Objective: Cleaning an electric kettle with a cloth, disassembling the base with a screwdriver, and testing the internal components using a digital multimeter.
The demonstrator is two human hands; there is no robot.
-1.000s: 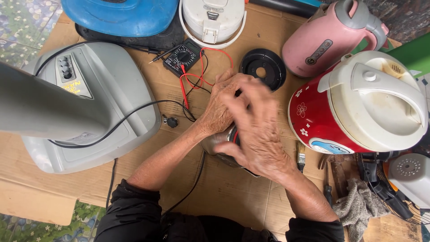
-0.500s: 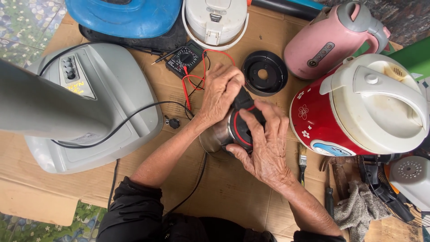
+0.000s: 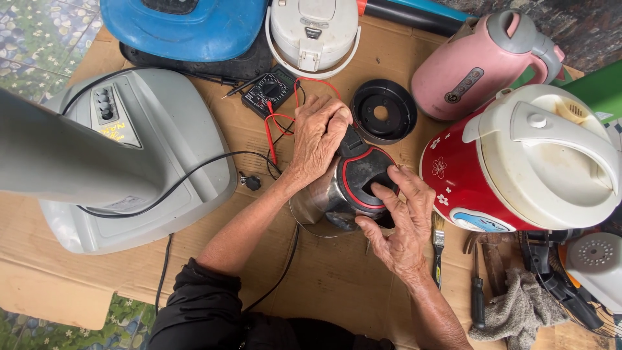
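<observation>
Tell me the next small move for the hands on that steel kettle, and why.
Probably lift the black lid clear: the right hand has fingers in the lid's opening, while the left hand braces the handle end, steadying the steel kettle lying on the cardboard.

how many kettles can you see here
2. A pink kettle lies at the top right of the cardboard, apart from the hands. A steel kettle with a black and red top sits in the middle, held by the left hand and right hand. Others may be hidden.
</observation>
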